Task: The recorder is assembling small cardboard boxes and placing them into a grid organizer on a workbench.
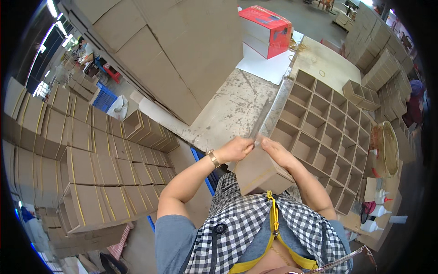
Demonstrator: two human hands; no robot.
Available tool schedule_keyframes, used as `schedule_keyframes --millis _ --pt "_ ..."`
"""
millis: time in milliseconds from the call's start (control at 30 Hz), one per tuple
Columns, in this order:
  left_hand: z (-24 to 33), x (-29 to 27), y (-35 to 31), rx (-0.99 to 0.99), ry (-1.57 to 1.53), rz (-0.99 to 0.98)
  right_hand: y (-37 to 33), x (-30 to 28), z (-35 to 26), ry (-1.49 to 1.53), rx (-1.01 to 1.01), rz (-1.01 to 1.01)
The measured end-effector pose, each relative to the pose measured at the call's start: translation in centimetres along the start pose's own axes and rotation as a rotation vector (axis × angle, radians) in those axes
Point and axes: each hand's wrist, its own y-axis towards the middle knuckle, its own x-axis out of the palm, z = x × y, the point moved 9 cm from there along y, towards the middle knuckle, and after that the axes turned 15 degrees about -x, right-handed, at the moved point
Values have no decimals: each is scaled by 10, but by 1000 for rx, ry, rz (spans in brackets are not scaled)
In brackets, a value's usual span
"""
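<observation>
A small brown cardboard box (269, 176) is tilted against my apron, with a thin yellow band (259, 177) running across it. My left hand (238, 149) is closed in a pinch at the box's far left edge. Along its far right edge lies my right hand (277, 152), gripping the box with the fingers close together. The fingertips of both hands nearly meet at the far corner, slightly smeared by motion. What the pinching fingers hold besides the box edge is too small to make out.
Open cardboard boxes in a grid (315, 123) stand to the right. Banded boxes (109, 169) are stacked on the left. Tall cardboard sheets (182, 50) rise ahead. Farther off are a red carton (273, 39) and loose rubber bands (297, 45). White bottles (378, 211) stand at lower right.
</observation>
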Motion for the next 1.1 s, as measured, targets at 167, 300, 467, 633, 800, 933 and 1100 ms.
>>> schedule_keyframes --millis 167,300,467,633,800,933,1100 --pt "-8 11 22 -54 12 -116 -6 -15 -39 -67 -133 -135" --pt "-52 -86 46 -188 141 394 -15 -52 -61 -65 -2 -30" --pt "115 -30 -11 404 160 325 -44 -115 -14 9 322 387" --pt "123 11 -33 110 -197 129 -65 -122 4 -4 358 486" --pt "122 37 -30 86 -110 -36 -87 -124 5 -86 453 550" --pt "127 71 -36 206 149 -346 -106 -130 -1 -260 430 542" --pt "150 63 -52 433 -16 -411 -188 -195 -10 741 376 1396"
